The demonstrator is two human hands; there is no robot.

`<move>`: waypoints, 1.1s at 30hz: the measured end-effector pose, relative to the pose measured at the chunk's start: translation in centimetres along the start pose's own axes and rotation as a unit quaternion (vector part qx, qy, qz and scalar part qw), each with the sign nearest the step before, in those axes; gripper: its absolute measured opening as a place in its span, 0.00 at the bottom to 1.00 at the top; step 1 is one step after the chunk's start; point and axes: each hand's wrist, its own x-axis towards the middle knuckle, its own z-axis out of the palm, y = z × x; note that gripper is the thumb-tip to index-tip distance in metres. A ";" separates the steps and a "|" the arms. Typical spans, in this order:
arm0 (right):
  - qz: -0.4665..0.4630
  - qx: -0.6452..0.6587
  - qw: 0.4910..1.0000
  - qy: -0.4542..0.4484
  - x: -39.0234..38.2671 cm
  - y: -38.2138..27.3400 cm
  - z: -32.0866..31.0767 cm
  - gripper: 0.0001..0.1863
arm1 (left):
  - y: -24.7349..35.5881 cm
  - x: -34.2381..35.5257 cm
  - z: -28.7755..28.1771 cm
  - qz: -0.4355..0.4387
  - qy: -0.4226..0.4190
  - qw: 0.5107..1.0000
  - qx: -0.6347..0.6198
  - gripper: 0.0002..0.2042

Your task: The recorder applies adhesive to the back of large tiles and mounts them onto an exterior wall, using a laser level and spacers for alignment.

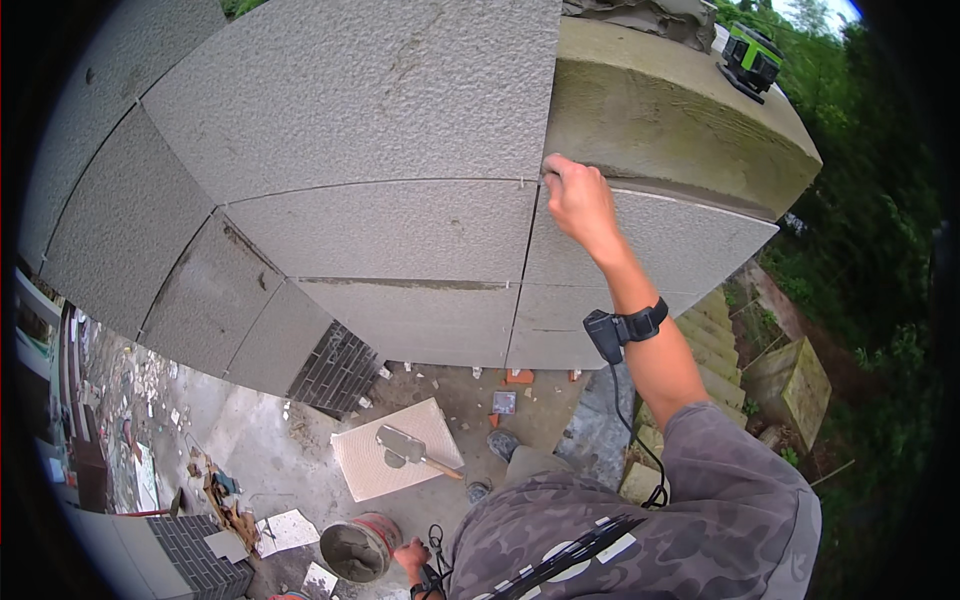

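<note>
My right hand (578,198) is closed in a pinch at the top corner of a grey stone tile (650,232), where it meets the neighbouring tiles. Whatever is between its fingertips is too small to make out. Above that tile a bare cement face (680,130) is exposed. Small pale spacers stick out of the tile joints. Low in the view, my left hand (410,555) hangs with curled fingers beside a bucket (392,530) of grey mortar. What it holds, if anything, is hidden. A trowel (402,443) with mortar lies on a tile (360,475) on the ground.
A green and black laser level (752,62) stands on the ledge at the upper right. Mossy steps (712,350) and a concrete block (790,390) lie below to the right. Brick pieces (519,377) and rubble are scattered on the ground near the wall and my feet.
</note>
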 end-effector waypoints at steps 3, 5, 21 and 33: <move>0.006 -0.002 1.000 -0.002 0.0 0.1 0.0 0.08 | 0.5 -0.5 0.0 -0.001 -0.003 1.000 0.026 0.12; 0.008 0.000 1.000 -0.008 0.0 0.3 0.0 0.08 | 0.7 -0.7 0.1 -0.001 0.002 1.000 0.025 0.12; 0.053 0.184 0.981 -0.031 0.1 1.6 0.1 0.12 | -0.4 3.4 -0.9 0.144 -0.069 0.978 0.131 0.10; 0.020 0.096 0.995 -0.013 0.0 0.6 0.1 0.08 | 1.6 1.0 -0.2 0.076 -0.061 0.989 0.112 0.10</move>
